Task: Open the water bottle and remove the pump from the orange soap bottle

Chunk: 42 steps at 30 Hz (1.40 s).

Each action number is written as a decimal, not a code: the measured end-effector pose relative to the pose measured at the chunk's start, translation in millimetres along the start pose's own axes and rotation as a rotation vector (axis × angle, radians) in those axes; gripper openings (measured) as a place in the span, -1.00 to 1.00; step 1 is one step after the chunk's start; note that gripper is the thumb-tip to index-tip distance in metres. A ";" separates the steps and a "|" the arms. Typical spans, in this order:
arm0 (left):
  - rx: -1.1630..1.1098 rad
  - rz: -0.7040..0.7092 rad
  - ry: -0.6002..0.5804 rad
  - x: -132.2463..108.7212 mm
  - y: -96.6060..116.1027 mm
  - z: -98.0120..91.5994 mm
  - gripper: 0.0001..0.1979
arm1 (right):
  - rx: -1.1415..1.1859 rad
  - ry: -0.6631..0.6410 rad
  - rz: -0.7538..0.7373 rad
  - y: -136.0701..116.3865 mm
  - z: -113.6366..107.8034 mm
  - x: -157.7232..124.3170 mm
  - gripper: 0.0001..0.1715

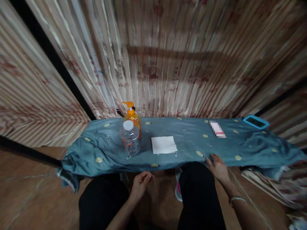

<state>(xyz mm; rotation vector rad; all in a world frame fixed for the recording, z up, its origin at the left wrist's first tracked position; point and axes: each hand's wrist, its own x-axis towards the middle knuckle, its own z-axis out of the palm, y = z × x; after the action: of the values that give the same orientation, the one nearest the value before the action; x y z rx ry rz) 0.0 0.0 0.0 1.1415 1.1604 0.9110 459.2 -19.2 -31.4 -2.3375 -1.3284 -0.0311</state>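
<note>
My left hand [142,181] hangs between my knees, just below the front edge of the cloth-covered table. Its fingers are curled together, and nothing shows in them. My right hand [217,166] rests at the table's front edge, fingertips on the blue-grey cloth [182,156]; its thumb and fingers are apart and hold nothing. Between the hands, farther in, lies a white piece of paper or cloth [164,145] with a zigzag edge. To its left stands a clear plastic bottle [130,140] with a white cap, in front of an orange pump bottle [133,118].
At the table's right end lies a blue-framed device [256,122] with a dark screen. A blurred-out pink-and-white item [217,129] lies left of it. Behind hangs a striped curtain [163,70], with dark frame poles [57,65] at the sides. My knees are under the front edge.
</note>
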 end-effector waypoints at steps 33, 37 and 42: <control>0.041 0.444 0.620 102.6 104.2 -43.8 0.06 | -0.232 -0.344 -1.024 -470.8 -139.0 7.3 -0.24; 0.048 0.398 0.620 102.2 104.0 -43.3 0.10 | -0.306 -0.320 -1.066 -488.1 -127.8 3.8 -0.28; 0.054 0.434 0.614 99.5 104.0 -41.6 0.04 | -0.314 -0.322 -1.069 -482.9 -115.4 1.3 -0.35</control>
<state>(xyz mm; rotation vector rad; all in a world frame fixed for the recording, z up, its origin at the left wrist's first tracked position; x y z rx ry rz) -19.1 125.2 80.1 1.2192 1.4524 1.6527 86.2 147.1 251.0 -1.5895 -2.7406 -0.2075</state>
